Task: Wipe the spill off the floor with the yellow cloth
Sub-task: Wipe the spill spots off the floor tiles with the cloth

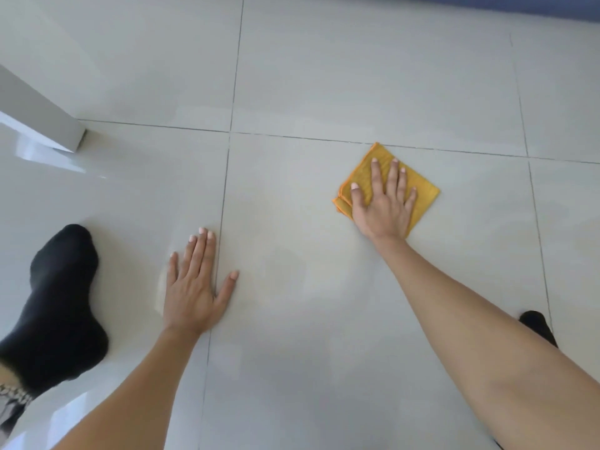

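A folded yellow cloth (418,193) lies flat on the pale grey tiled floor (308,76), right of centre. My right hand (384,206) presses down on it with the palm flat and fingers spread, covering much of the cloth. My left hand (194,287) rests flat on the bare floor at lower left, fingers apart, holding nothing. I cannot make out a distinct spill; faint dull streaks show on the tile (292,277) between my two hands.
A foot in a black sock (61,303) stands at the left, a second dark sock (535,324) peeks out behind my right forearm. A white furniture leg (42,118) meets the floor at upper left. A dark blue edge (519,3) runs along the top right.
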The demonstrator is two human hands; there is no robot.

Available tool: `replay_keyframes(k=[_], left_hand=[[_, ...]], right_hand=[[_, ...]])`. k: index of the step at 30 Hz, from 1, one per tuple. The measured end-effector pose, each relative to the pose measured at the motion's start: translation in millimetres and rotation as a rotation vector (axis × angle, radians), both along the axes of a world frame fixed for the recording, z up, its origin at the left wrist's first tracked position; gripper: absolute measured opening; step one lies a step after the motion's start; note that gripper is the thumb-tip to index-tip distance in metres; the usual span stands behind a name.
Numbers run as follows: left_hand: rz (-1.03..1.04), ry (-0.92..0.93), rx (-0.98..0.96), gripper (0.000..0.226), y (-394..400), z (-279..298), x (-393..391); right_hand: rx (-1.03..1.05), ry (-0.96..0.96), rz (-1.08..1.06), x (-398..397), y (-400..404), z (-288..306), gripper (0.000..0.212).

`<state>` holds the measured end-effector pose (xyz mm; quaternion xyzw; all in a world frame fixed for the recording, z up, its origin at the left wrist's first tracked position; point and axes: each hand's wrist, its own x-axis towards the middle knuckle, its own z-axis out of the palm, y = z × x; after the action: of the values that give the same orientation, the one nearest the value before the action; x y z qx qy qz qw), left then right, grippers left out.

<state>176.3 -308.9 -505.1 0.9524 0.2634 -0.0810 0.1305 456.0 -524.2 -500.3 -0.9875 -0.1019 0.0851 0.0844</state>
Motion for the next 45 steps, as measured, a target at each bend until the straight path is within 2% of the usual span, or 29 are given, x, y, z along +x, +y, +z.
replay_keyframes(k=[8,13,20,23,33,37,45], left_hand=[[0.022,-0.01,-0.018,0.078,-1,1,1],[0.025,-0.016,-0.02,0.078,-1,4,1],[0.008,-0.005,-0.014,0.079,1,3,0],[0.008,0.002,-0.004,0.079,0,3,1],[0.036,-0.034,-0.102,0.078,-23,7,2],[0.034,0.003,-0.066,0.085,-29,3,1],[0.041,0.011,-0.025,0.086,-31,4,2]], right_hand=[[0.03,0.011,0.237,-27,131,-1,0.07],[0.013,0.027,0.434,-59,179,1,0.069],[0.012,0.042,0.742,-91,155,1,0.066],[0.008,0.031,0.788,-91,122,0,0.066],[-0.03,0.06,0.545,-36,-3,2,0.065],[-0.039,0.049,0.409,0,-70,2,0.065],[-0.05,0.059,0.08,50,-197,2,0.067]])
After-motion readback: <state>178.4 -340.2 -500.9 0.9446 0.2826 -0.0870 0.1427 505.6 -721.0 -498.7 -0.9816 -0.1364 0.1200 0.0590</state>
